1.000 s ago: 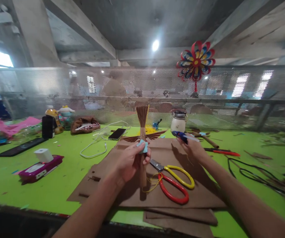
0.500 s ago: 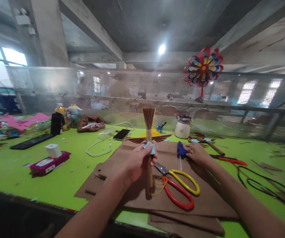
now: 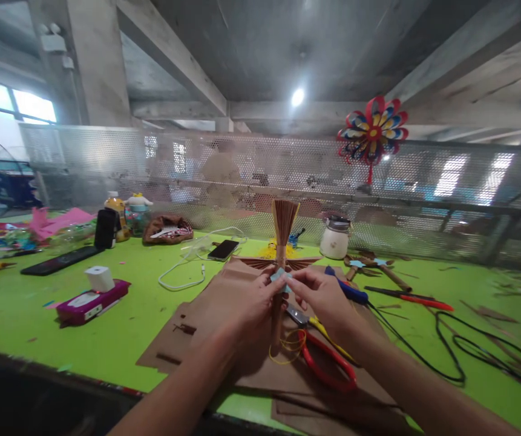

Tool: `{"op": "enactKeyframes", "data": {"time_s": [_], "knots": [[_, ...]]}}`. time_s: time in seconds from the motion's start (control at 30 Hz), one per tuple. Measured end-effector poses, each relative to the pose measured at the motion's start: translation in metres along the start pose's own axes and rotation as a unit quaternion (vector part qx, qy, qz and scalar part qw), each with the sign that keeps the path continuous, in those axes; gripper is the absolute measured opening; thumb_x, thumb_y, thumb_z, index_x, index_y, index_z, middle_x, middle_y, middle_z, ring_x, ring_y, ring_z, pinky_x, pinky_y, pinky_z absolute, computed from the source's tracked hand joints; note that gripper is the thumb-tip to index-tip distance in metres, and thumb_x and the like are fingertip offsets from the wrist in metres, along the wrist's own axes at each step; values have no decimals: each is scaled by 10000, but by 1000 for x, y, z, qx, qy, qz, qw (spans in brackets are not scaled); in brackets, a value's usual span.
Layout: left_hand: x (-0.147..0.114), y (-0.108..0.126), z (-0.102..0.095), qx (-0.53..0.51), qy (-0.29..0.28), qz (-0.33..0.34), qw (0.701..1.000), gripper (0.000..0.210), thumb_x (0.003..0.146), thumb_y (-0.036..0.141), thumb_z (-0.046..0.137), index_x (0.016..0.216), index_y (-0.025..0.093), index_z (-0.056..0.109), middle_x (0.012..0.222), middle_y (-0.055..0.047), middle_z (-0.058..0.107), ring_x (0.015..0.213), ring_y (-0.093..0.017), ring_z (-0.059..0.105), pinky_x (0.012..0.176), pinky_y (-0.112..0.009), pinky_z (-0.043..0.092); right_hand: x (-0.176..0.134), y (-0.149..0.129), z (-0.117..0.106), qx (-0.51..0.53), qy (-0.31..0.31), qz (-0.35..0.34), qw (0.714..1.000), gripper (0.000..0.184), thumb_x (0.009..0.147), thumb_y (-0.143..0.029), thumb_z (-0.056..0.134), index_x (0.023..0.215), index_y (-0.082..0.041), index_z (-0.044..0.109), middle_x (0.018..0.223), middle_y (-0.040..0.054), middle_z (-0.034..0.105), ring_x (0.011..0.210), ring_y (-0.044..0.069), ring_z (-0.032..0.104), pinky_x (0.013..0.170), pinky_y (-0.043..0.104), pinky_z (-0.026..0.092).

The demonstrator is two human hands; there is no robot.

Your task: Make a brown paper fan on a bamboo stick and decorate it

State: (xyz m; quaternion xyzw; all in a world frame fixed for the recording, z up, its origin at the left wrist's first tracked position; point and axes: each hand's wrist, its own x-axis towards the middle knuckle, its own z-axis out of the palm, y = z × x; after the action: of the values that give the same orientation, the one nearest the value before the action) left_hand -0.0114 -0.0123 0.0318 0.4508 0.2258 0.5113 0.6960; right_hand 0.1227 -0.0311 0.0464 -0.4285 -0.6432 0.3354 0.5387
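Observation:
My left hand (image 3: 250, 306) is closed around the brown stick of a paper craft with a pleated fan top (image 3: 284, 224) and pleated wings at its sides. On the stick's front lies a small light blue paper piece (image 3: 279, 280), pressed by my left thumb. The fingertips of my right hand (image 3: 326, 300) pinch the piece's right edge. Yellow thread (image 3: 287, 357) dangles by the stick's lower end. Just beyond my right hand a blue glue gun (image 3: 350, 289) rests on the table. Scissors with red and yellow handles (image 3: 333, 369) lie partly under my right hand.
Brown paper sheets (image 3: 210, 345) are spread beneath my hands. To the right are red-handled pliers (image 3: 423, 300) and a black cord (image 3: 451, 357). A phone (image 3: 224, 249), a white jar (image 3: 335, 237) and a purple power strip (image 3: 92, 306) stand around. A perforated metal screen (image 3: 251, 175) closes the back.
My right hand has let go of the glue gun and come left to the light blue piece. The craft has moved slightly right in view.

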Motion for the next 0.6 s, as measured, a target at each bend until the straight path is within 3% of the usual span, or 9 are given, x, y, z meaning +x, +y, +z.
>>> {"op": "enactKeyframes", "data": {"time_s": [0.23,0.43,0.6], "knots": [[-1,-1,-1,-15,-25,-2,1000,258,746,302,692,916,180,542,733,17,524,571,-61,496,496,-160,389,2,1,7,47,34,40,998,315,707,-474,645,746,-170,714,421,-45,457,362,77,332,370,221,284],[-1,-1,-1,-23,-20,-12,999,202,743,303,662,838,165,550,694,6,518,579,-82,496,526,-187,402,-4,6,-2,-65,98,-59,991,255,738,-430,622,726,-200,733,480,-1,564,463,146,491,435,258,381],[-1,0,-3,-11,-4,-29,1000,136,739,258,573,833,166,541,694,-12,537,582,-104,506,547,-212,415,-9,-5,-16,-101,176,-168,965,165,769,-346,625,746,-214,721,707,36,642,697,186,577,667,321,463]]}}
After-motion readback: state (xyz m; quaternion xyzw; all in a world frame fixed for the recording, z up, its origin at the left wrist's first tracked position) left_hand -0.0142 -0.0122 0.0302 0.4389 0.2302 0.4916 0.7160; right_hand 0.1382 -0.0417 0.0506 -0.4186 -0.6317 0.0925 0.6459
